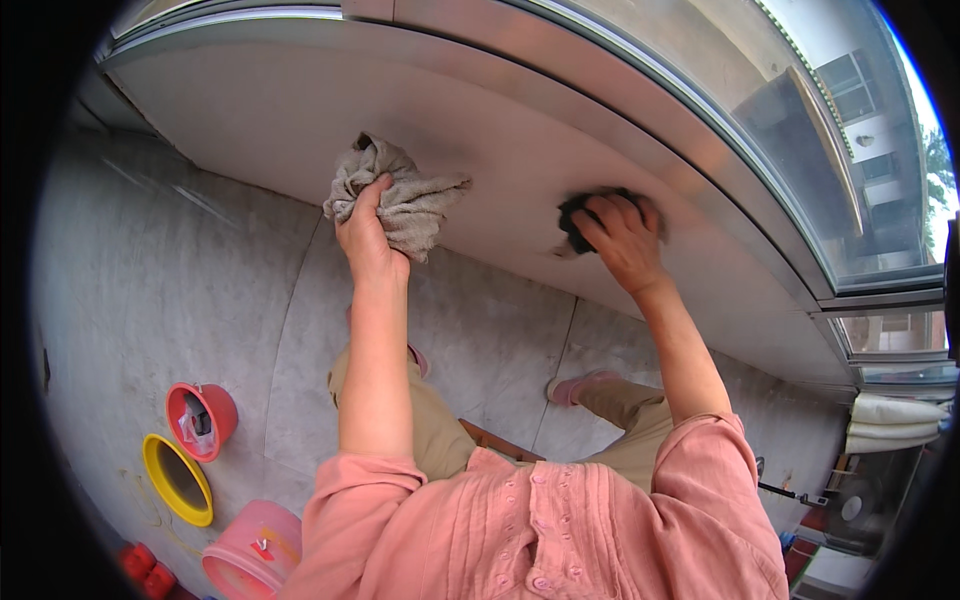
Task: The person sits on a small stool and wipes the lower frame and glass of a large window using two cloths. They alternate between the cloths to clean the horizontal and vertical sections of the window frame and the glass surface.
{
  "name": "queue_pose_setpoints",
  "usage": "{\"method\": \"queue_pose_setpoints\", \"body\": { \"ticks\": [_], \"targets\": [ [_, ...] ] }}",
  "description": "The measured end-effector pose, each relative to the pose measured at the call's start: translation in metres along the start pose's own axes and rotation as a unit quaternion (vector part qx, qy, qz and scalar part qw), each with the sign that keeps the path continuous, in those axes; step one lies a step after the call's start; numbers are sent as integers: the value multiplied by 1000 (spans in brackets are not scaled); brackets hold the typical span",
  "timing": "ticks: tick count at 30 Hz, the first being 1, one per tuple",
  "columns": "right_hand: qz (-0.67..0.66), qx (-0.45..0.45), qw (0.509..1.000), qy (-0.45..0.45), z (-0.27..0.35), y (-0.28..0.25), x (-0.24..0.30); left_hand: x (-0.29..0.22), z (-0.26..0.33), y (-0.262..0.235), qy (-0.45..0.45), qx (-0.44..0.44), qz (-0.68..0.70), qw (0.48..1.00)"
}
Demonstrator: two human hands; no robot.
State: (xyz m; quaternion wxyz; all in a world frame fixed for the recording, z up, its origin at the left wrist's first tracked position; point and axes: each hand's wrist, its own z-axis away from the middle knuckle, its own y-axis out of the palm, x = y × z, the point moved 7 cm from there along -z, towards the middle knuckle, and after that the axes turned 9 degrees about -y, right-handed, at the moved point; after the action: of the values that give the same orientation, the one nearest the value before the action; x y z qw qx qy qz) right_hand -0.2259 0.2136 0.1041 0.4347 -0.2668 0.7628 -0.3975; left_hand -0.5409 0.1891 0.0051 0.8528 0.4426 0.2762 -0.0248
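A crumpled grey-beige cloth (405, 205) is bunched in my left hand (368, 232), with the thumb pressed over its folds. It is held up close to the pale wall panel (270, 100) below the window. Farther right, my right hand (625, 235) curls over a dark scrubbing pad (574, 222) and presses it against the same panel. Most of that pad is hidden under the fingers, and its exact kind is hard to make out. A dark, wet-looking smear surrounds it.
A metal window frame (560, 75) runs above the panel. On the grey tiled floor (260, 290) at left stand a red bucket (228, 410), a yellow-rimmed bucket (150, 465) and a pink bucket (290, 530). Folded white cloth (890, 422) lies at far right.
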Motion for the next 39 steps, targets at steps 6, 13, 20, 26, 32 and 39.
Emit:
{"method": "queue_pose_setpoints", "body": {
  "ticks": [6,13,20,26,32,39],
  "targets": [
    [114,-1,895,432,220,-42,-66,14,-8,10,-25,40,9,999],
    [49,-306,851,423,144,-83,-79,97,12,41,13,24,-26,999],
    [-60,-32,949,307,106,81,32,119,43,66,84,-20,-105,991],
    [-209,35,904,372,164,50,37,121,25,61,190,-35,-153,969],
    [-117,34,909,398,222,-49,23,119,28,80,274,-44,-156,948],
    [-80,52,909,405,281,-98,34,117,32,85,218,56,-146,963]
  ]
}}
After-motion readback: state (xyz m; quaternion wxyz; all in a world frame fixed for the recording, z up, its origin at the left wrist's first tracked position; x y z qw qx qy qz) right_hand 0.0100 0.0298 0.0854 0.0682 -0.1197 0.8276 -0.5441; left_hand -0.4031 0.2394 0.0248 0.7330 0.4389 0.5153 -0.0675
